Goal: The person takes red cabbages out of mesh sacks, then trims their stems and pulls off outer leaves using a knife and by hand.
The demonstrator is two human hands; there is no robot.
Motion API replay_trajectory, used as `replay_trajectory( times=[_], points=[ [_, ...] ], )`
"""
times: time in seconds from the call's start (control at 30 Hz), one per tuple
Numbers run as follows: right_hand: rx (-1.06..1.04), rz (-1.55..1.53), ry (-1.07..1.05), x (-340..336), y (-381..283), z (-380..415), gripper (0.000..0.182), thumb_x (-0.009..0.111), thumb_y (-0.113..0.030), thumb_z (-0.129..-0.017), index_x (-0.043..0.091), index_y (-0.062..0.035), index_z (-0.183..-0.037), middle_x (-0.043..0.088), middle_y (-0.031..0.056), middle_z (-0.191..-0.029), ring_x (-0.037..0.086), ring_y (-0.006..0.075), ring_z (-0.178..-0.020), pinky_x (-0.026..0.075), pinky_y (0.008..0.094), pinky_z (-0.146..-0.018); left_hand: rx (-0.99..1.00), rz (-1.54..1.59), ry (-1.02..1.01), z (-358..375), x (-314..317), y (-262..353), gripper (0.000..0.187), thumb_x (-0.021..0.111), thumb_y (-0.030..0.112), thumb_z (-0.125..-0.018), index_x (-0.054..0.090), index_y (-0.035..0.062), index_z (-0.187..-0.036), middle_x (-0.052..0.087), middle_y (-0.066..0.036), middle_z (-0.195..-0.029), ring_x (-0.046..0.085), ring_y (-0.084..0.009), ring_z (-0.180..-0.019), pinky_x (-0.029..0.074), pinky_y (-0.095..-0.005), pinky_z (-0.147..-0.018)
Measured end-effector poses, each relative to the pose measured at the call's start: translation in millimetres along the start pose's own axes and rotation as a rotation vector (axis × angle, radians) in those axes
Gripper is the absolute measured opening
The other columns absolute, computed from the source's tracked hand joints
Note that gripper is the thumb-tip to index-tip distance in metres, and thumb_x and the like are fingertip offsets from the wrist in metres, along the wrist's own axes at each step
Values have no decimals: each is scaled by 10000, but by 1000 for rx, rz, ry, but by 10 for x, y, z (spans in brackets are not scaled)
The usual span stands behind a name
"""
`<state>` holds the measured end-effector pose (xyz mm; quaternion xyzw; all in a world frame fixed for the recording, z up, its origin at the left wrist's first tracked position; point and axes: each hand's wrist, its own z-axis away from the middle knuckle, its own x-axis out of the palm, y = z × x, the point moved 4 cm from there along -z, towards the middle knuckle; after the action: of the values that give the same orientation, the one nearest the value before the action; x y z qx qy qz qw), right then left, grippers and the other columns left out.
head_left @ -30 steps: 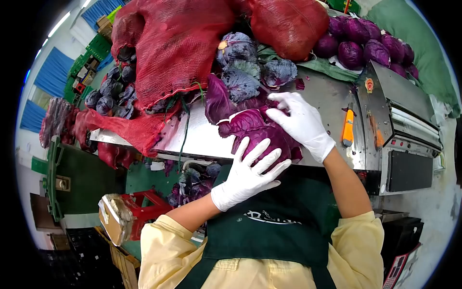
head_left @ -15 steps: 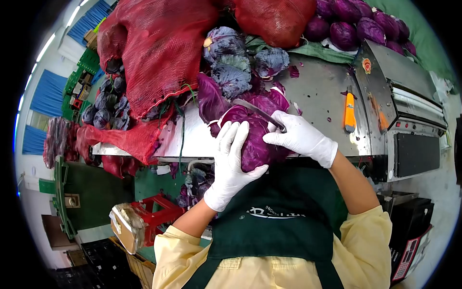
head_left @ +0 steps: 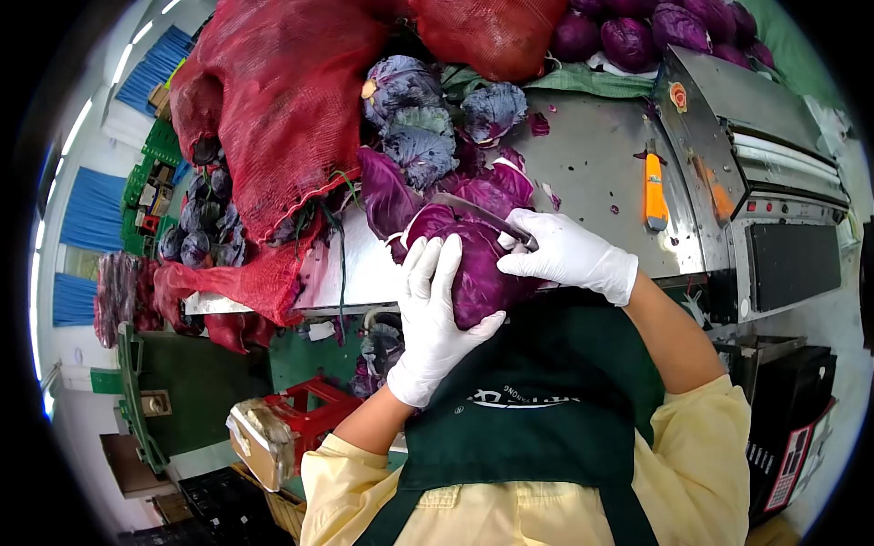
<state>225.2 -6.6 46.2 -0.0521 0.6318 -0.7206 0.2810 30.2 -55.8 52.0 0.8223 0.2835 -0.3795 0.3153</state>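
A red cabbage (head_left: pixel 485 280) is held in front of my apron, over the front edge of the steel table. My left hand (head_left: pixel 437 314), in a white glove, is wrapped round its left side with the fingers over the top. In my right hand (head_left: pixel 572 257), gloved too, is a knife (head_left: pixel 475 210), whose dark blade lies across the cabbage's upper side and points left. The fingers partly hide the handle. Just beyond the cabbage lie loose purple outer leaves (head_left: pixel 390 193) and bluish leaves (head_left: pixel 419 146).
A yellow-handled cutter (head_left: pixel 655 193) lies on the steel table (head_left: pixel 587 159). At the right stands a wrapping machine (head_left: pixel 760 182). Red mesh sacks (head_left: pixel 282 100) fill the back left, and peeled cabbages (head_left: pixel 628 44) are piled behind. Below left is a red stool (head_left: pixel 314 409) carrying a taped box.
The view has tilted slightly, so the table and sacks appear shifted to the left. Both hands keep their hold on the cabbage and the knife, with little change in their position.
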Motion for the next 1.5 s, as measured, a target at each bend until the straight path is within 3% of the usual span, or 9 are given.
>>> replay_trajectory(
  times=[0.2,0.47,0.8,0.93,1.1,1.17,1.23,1.43,1.5],
  points=[
    [27,-92,-140,-82,93,-67,231,668,-197,-837,571,-17,-944,596,55,-790,571,139,-734,476,308,-694,117,-25,24,-73,22,56,1019,865,271,-584,395,57,-1462,429,-146,-1432,370,-396,-1360,297,-526,-1144],
    [-36,-81,162,-190,237,-116,216,598,-138,-895,588,49,-1003,616,85,-754,604,153,-570,523,318,-576,12,128,-188,-237,-58,-118,942,861,190,-651,395,75,-1461,381,-150,-1497,256,-359,-1457,235,-451,-1192],
    [122,-214,258,-210,645,-479,229,607,-147,-887,580,17,-1045,553,16,-743,527,85,-542,441,253,-473,-458,848,53,90,13,-963,1195,873,540,-646,265,45,-1547,268,-98,-1605,337,-253,-1435,302,-420,-1177],
    [99,-174,354,-233,710,-450,182,584,-161,-903,561,8,-966,542,12,-729,516,84,-576,438,262,-480,-844,1361,300,177,23,-930,1004,728,591,-797,280,91,-1544,328,-103,-1567,416,-276,-1384,395,-465,-1123],
    [126,-224,449,-255,880,-403,196,604,-162,-890,583,14,-974,572,39,-722,530,113,-545,437,297,-481,-1088,1870,315,506,186,-1278,902,655,630,-812,315,176,-1513,344,-145,-1533,356,-420,-1394,377,-676,-1069],
    [157,-277,468,-214,898,-420,180,604,-148,-900,582,4,-993,563,30,-728,531,108,-541,439,288,-476,-1085,1975,512,592,270,-1399,999,691,640,-761,282,128,-1515,311,-155,-1542,324,-430,-1406,416,-660,-1047],
    [151,-335,466,-171,864,-437,158,591,-128,-912,572,-3,-1007,547,18,-713,525,102,-534,434,278,-467,-985,2676,387,413,175,-1171,1023,743,578,-742,277,96,-1514,315,-147,-1550,329,-402,-1415,461,-601,-1037],
    [180,-340,539,-65,845,-402,158,594,-133,-905,587,-32,-1027,576,43,-775,561,129,-609,473,307,-551,-887,2641,408,270,-27,-1086,1202,820,632,-614,259,82,-1523,319,-189,-1535,330,-373,-1417,485,-557,-1028],
    [-79,-31,781,-100,857,-347,180,587,-139,-905,590,-40,-1055,601,86,-884,595,171,-765,498,331,-714,-1028,2669,452,182,-11,-998,910,705,583,-782,359,116,-1482,329,-209,-1514,369,-443,-1375,488,-622,-996]
  ],
)
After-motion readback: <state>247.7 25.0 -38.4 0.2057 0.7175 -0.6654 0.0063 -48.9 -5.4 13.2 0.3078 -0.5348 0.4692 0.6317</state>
